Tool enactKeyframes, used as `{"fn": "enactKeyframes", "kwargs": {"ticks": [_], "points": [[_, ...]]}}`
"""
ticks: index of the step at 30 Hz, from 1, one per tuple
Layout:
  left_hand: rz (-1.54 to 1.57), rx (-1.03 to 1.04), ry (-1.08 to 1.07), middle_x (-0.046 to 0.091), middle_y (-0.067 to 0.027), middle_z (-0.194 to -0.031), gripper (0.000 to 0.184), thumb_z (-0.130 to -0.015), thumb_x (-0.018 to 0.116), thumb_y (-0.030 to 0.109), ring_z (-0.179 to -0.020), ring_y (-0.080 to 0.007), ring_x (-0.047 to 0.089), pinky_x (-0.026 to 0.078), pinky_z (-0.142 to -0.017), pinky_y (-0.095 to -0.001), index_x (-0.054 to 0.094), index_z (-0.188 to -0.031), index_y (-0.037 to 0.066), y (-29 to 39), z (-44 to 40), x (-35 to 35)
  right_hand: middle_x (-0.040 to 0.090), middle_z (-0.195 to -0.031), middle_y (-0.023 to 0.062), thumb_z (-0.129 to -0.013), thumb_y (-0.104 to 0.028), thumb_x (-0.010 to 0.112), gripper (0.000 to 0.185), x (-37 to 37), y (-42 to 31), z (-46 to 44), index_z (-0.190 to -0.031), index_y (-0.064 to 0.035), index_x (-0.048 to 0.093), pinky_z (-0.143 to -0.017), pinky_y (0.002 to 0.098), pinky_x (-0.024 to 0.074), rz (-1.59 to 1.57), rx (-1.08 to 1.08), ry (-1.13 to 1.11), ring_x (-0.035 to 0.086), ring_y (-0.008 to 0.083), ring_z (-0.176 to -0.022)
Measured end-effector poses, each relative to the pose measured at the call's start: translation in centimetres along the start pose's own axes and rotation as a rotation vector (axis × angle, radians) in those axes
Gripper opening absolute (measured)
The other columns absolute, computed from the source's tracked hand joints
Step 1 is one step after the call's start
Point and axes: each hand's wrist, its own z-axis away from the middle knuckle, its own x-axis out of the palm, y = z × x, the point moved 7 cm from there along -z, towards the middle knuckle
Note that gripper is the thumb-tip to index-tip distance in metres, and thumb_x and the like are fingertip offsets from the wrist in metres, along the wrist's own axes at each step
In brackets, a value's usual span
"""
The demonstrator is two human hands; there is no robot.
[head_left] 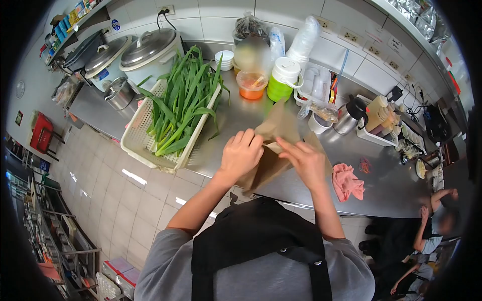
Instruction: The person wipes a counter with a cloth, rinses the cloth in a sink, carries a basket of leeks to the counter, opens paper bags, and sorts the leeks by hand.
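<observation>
A brown paper bag (269, 169) is between my hands at the counter's front edge, its paper creased and partly spread. My left hand (242, 154) is closed, with its curled fingers gripping the bag's left side near the top. On the other side my right hand (305, 161) pinches the bag's upper edge, its fingers pointing inward and its thumb partly hidden. Left of my hands stands a cream plastic basket (134, 131) piled with long green leafy stalks (176, 108). A crumpled pink cloth (347, 181) lies to the right of the bag.
Behind the bag are a tub of orange liquid (251, 85), a green-and-white jug (282, 78) and a steel thermos (350, 116). A white basket of bottles (377, 131) stands right. Large lidded pots (150, 52) are at back left. Other people (436, 226) sit at lower right.
</observation>
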Motion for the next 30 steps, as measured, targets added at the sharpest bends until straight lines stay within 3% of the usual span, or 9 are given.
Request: {"fn": "enactKeyframes", "kwargs": {"ticks": [6,10,13,15,20,22,25,29,30], "points": [[0.146,0.132,0.004,0.047,-0.0013,-0.061,0.027,-0.084,0.067,0.031,-0.052,-0.0195,0.054,0.042,-0.050,-0.0310,0.053,-0.070,0.013,0.7,2.2,0.8,0.061,-0.075,0.0005,-0.070,-0.008,0.070,0.019,-1.4,1.4,0.3,-0.089,-0.0135,0.072,-0.060,0.0334,0.0483,-0.062,-0.035,0.097,0.060,0.0197,-0.068],[0.207,0.109,0.035,0.054,-0.0048,-0.065,0.018,-0.082,0.068,0.021,-0.054,-0.0222,0.056,0.043,-0.050,-0.0330,0.058,-0.072,0.010,0.5,2.4,0.8,0.063,-0.077,0.0030,-0.072,-0.003,0.067,0.016,-1.1,1.7,0.6,-0.086,-0.0100,0.071,-0.061,0.0322,0.0487,-0.062,0.025,0.090,0.061,0.0209,-0.070],[0.358,0.001,0.146,0.056,-0.0070,-0.065,0.015,-0.082,0.068,0.018,-0.054,-0.0247,0.056,0.043,-0.051,-0.0354,0.060,-0.072,0.009,-0.9,2.7,0.0,0.063,-0.078,0.0054,-0.075,-0.002,0.066,0.013,-1.5,4.7,1.1,-0.086,-0.0077,0.070,-0.061,0.0317,0.0486,-0.140,0.137,0.161,0.062,0.0213,-0.071],[0.365,-0.336,0.147,0.057,-0.0085,-0.063,0.016,-0.081,0.068,0.016,-0.052,-0.0271,0.054,0.044,-0.051,-0.0375,0.060,-0.071,0.007,-4.7,3.0,0.0,0.064,-0.079,0.0067,-0.077,-0.002,0.065,0.012,-1.8,6.6,1.2,-0.087,-0.0064,0.070,-0.061,0.0317,0.0485,-0.219,0.248,0.207,0.062,0.0214,-0.070],[0.223,-0.207,0.042,0.059,-0.0108,-0.105,0.037,-0.078,0.071,0.016,-0.089,-0.0285,0.058,0.047,-0.076,-0.0361,0.059,-0.113,0.010,-2.8,0.5,-1.4,0.064,-0.082,0.0066,-0.077,-0.002,0.065,0.011,-2.2,4.1,-0.1,-0.087,-0.0061,0.069,-0.061,0.0313,0.0495,-0.230,0.162,0.193,0.063,0.0220,-0.073],[-0.091,-0.085,0.095,0.048,-0.0110,-0.125,0.064,-0.076,0.071,0.018,-0.111,-0.0294,0.049,0.036,-0.097,-0.0466,0.044,-0.134,0.010,-0.3,-0.7,-2.9,0.065,-0.083,0.0052,-0.076,-0.002,0.066,0.013,-2.4,2.2,-0.7,-0.087,-0.0073,0.069,-0.061,0.0309,0.0493,-0.152,0.062,0.222,0.063,0.0214,-0.073],[-0.096,-0.173,-0.100,0.045,-0.0123,-0.131,0.076,-0.073,0.071,0.020,-0.117,-0.0295,0.046,0.024,-0.104,-0.0556,0.037,-0.140,0.004,0.7,-1.7,-1.2,0.065,-0.085,0.0020,-0.071,-0.004,0.067,0.018,-2.4,-1.4,-1.1,-0.088,-0.0097,0.068,-0.061,0.0300,0.0486,-0.058,-0.105,0.222,0.063,0.0196,-0.073],[-0.230,-0.290,-0.442,0.057,-0.0112,-0.096,0.031,-0.068,0.069,0.017,-0.103,-0.0260,0.053,0.019,-0.109,-0.0596,0.065,-0.095,0.002,-2.5,-3.0,2.6,0.066,-0.087,-0.0016,-0.067,-0.007,0.065,0.022,-2.1,-3.4,-0.5,-0.089,-0.0110,0.068,-0.063,0.0285,0.0482,-0.028,-0.214,0.167,0.063,0.0162,-0.076],[-0.257,-0.175,-0.157,0.056,-0.0076,-0.078,0.009,-0.066,0.066,0.014,-0.090,-0.0239,0.057,0.018,-0.109,-0.0618,0.063,-0.070,0.006,-2.1,-3.3,2.1,0.065,-0.088,-0.0012,-0.066,-0.007,0.063,0.025,-2.0,-3.6,-0.3,-0.090,-0.0114,0.067,-0.064,0.0283,0.0478,-0.015,-0.232,0.150,0.062,0.0157,-0.076]]}}
